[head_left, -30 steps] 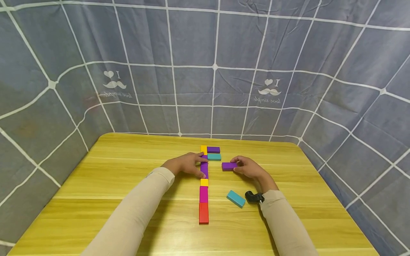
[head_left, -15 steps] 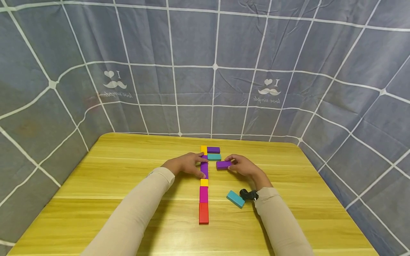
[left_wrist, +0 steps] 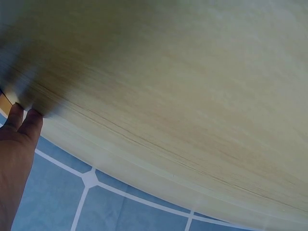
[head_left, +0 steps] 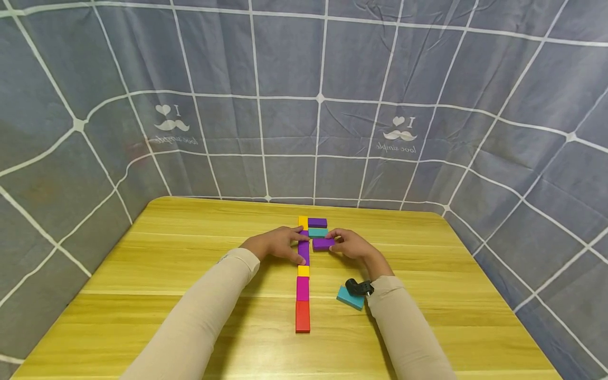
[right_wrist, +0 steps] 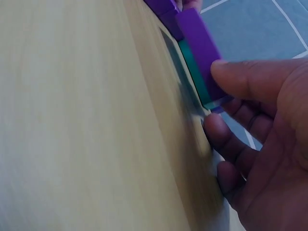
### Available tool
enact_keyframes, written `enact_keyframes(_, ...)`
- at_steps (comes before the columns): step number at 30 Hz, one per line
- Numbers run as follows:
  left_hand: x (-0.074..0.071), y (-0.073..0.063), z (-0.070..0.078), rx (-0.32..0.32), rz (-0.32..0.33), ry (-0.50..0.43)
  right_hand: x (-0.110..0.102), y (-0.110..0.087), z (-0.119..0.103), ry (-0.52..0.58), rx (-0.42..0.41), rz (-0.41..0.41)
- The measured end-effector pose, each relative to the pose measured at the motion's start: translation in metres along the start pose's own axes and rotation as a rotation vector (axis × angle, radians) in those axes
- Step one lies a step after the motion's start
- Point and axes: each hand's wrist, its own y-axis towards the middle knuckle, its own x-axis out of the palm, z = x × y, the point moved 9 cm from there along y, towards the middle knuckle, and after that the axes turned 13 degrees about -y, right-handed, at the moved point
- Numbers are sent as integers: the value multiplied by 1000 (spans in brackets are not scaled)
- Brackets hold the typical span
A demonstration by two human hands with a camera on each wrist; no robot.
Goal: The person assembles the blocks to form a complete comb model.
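My right hand (head_left: 353, 247) pinches a purple block (head_left: 322, 244) by its right end, thumb on the near side. The right wrist view shows that purple block (right_wrist: 199, 48) partly covering a teal block (right_wrist: 194, 72). A small gap separates its left end from a lengthwise column. My left hand (head_left: 280, 245) rests along that column, fingertips and thumb touching the purple blocks (head_left: 304, 254) there. Beyond them is a yellow block (head_left: 303, 222). A dark purple block (head_left: 317, 222) and the teal block extend rightward from the column's far end. In the left wrist view, mostly bare table shows beyond the fingers (left_wrist: 31, 125).
Nearer in the column lie a yellow block (head_left: 303, 271), a magenta block (head_left: 302, 288) and a red block (head_left: 302, 316). A loose blue block (head_left: 350, 299) lies under the right wrist camera (head_left: 358, 287). A grey checked curtain (head_left: 285, 126) surrounds the wooden table (head_left: 190, 227).
The right hand has carried the purple block leftward, from well right of the column to close beside it. Its wrist camera now overlaps the loose blue block. The left hand has stayed put.
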Motion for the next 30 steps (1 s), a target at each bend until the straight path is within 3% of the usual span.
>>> enact_keyframes(14,0,0,0,-4,-3,2,8,1,-4,-52,55,-19)
enact_keyframes(30,1,1,0,0,1,-14,8,-1,-7,-35,-20,-22)
